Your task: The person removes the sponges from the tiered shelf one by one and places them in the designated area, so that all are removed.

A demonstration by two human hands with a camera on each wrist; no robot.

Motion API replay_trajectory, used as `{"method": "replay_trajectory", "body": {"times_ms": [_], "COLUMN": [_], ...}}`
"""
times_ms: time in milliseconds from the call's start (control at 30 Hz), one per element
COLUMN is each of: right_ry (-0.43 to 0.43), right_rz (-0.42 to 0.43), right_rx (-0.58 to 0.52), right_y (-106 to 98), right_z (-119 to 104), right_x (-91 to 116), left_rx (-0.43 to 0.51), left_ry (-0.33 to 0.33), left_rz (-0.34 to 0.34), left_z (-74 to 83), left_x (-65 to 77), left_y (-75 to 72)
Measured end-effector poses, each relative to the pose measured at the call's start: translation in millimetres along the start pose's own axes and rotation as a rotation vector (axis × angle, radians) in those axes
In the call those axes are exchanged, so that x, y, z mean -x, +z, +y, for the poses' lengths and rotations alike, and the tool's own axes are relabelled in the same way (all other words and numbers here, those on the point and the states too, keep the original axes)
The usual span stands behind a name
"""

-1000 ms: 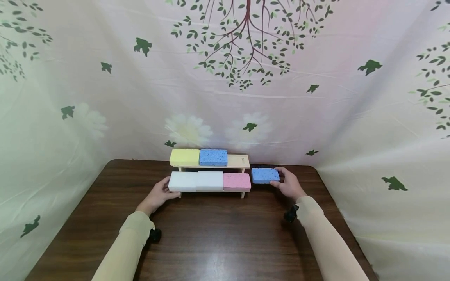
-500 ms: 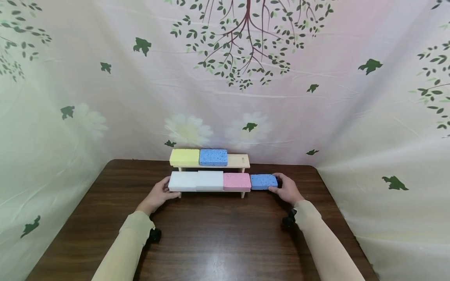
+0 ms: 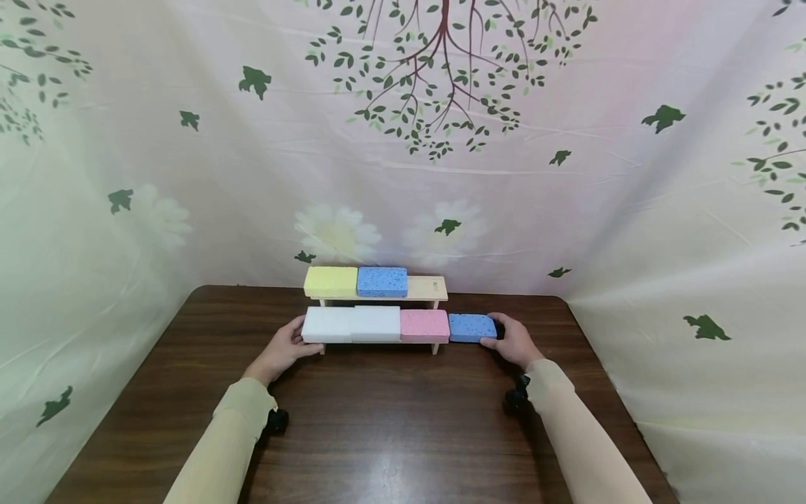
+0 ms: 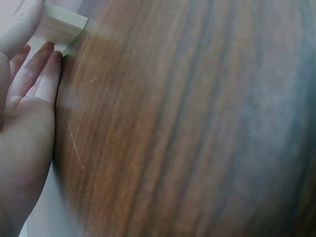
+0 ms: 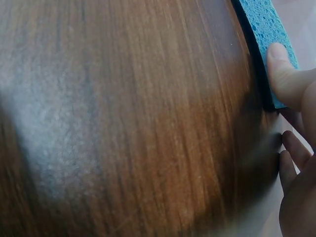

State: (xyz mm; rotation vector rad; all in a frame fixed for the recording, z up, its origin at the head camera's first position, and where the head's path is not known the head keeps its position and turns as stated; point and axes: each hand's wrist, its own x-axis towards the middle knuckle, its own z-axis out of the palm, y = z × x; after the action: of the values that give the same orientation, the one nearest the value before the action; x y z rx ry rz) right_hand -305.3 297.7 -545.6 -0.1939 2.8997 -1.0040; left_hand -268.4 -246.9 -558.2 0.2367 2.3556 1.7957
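A: What has been moved?
B: The blue sponge was lowered onto the desk, touching the rack's right end, pinched by the right hand.
A: And the rack?
B: It holds five sponges; its left end is touched by the left hand, fingers straight.

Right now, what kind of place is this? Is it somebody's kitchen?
Probably not a kitchen. It looks like a small staged work corner: a dark wooden table walled in by a hanging cloth backdrop printed with trees and flowers, and a little two-step wooden rack holding coloured sponges.

A speckled blue sponge lies flat on the table, just beside the pink sponge's right end.
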Motion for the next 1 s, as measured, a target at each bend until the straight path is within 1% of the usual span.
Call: {"method": "replay_trajectory", "body": {"times_ms": [333,600,867,1000], "right_ry": [-0.027,-0.004,-0.014,-0.002], "right_rz": [-0.017,-0.036,-0.038,-0.046], "right_rx": [0.018,0.011,-0.008,-0.008], "right_y": [-0.3,-2.3,-5.2,-5.1], "right_z": [1.3,-0.7,-1.0,-1.1], "right_x": [0.3,-1.2,-1.2,-2.7], "left_rx": [0.02,0.024,0.035,0.039], "left_ry": [0.001,-0.007,0.001,-0.003], "left_rz": [-0.003,-0.004,-0.008,-0.009], "left_z": [-0.4,-0.6,-1.8,-2.6], "left_x": [0.1,-0.6,-1.7,-2.0], "left_y": [1.3,1.0,0.7,0.3]}}
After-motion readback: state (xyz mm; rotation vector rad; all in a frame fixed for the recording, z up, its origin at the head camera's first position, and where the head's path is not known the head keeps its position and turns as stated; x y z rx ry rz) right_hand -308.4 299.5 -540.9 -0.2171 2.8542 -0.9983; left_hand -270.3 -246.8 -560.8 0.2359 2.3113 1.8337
